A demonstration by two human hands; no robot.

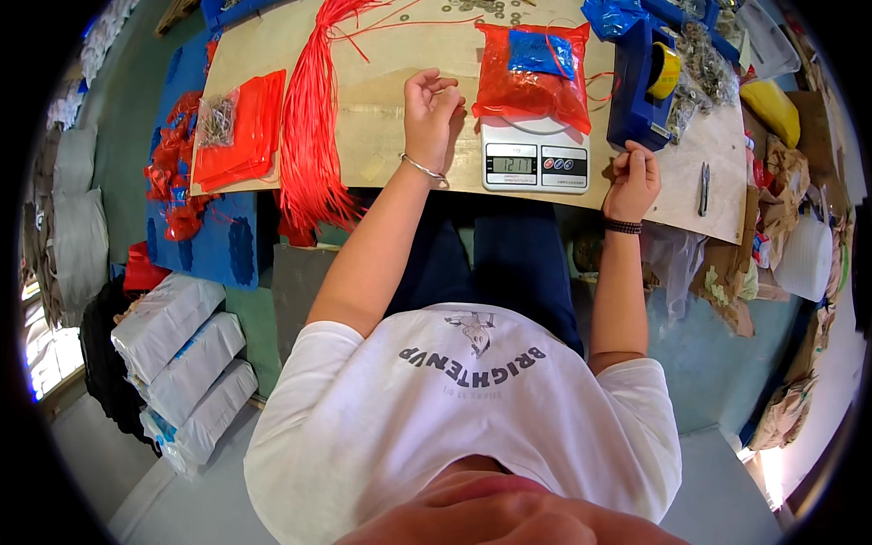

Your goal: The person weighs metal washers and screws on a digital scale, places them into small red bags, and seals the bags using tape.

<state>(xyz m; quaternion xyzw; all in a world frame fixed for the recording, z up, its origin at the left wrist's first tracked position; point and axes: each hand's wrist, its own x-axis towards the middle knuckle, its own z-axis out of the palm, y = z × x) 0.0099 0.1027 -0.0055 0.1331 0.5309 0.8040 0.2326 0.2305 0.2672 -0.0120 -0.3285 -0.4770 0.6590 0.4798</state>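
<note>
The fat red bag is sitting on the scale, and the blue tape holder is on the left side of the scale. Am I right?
Not quite: the head view shows the blue tape holder on the right side of the scale. The fat red bag is indeed sitting on the scale.

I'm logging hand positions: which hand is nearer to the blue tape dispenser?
Right. The right hand is at the near end of the tape dispenser; the left hand is farther off to its left, across the scale.
</note>
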